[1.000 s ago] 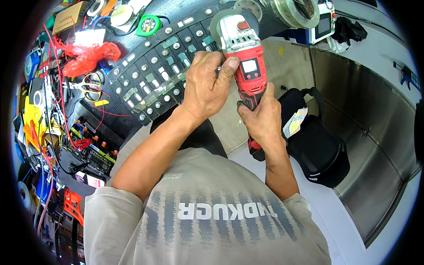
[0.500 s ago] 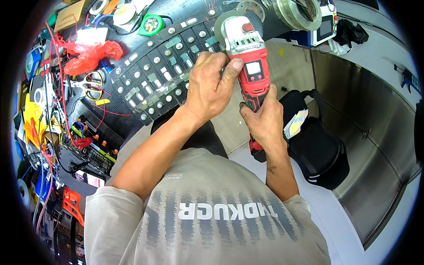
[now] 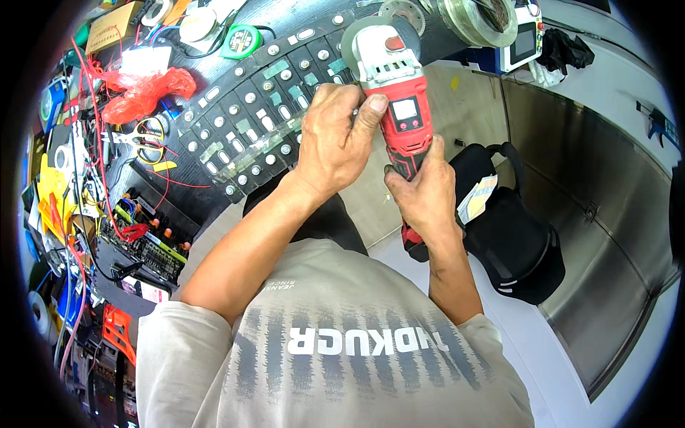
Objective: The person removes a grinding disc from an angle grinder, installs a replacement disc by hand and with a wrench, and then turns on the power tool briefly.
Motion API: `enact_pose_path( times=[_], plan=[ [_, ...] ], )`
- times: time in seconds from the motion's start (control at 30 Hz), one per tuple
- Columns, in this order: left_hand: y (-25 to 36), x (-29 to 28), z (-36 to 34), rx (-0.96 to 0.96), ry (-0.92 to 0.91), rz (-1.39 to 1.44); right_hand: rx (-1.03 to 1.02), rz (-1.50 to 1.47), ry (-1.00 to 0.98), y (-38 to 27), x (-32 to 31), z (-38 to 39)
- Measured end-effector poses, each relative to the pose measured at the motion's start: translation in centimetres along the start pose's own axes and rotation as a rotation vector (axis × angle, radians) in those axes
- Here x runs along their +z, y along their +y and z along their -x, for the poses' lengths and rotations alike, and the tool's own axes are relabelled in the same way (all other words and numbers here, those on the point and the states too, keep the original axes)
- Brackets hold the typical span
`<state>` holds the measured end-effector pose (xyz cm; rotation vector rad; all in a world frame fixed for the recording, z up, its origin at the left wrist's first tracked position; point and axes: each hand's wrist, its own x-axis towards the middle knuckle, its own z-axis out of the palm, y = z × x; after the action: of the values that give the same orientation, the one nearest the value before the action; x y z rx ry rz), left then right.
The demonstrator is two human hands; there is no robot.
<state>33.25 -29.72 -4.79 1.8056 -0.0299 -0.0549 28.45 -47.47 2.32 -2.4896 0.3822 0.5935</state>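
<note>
A red and silver angle grinder (image 3: pixel 408 128) with a small display on its body is held over the bench edge, its disc (image 3: pixel 351 48) at the far end. My right hand (image 3: pixel 426 192) is wrapped round the black rear grip. My left hand (image 3: pixel 334 139) is closed at the tool's left side, its thumb against the red body; what its other fingers hold is hidden. Just left of the grinder head lies a row of dark battery cells (image 3: pixel 264 114) with bolt terminals and strips of tape.
On the bench are a green tape measure (image 3: pixel 241 41), a red plastic bag (image 3: pixel 146 93), scissors (image 3: pixel 146 139) and a circuit board (image 3: pixel 146 239). Wire spools (image 3: pixel 478 21) stand at the far right edge. A black backpack (image 3: pixel 510 242) rests on the right, beside metal cabinet doors (image 3: pixel 578 192).
The grinder and both hands have shifted slightly to the left. Both hands keep their places on the tool.
</note>
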Motion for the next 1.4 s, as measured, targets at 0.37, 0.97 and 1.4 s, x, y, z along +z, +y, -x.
enact_pose_path(
  times=[0.37, 0.97, 1.4],
  plan=[
    [-0.1, 0.0, -0.1, -0.001, -0.001, 0.009, 0.032, -0.024, -0.017, -0.6, -0.2, 0.0],
    [3.0, 0.0, -1.5, -0.198, -0.128, -0.076, 0.041, -0.100, 0.102, 0.0, 1.8, 1.8],
    [3.8, -1.4, -1.4, -0.194, -0.253, 0.017, 0.135, -0.849, -0.352, 2.4, 1.0, 1.7]
  ],
)
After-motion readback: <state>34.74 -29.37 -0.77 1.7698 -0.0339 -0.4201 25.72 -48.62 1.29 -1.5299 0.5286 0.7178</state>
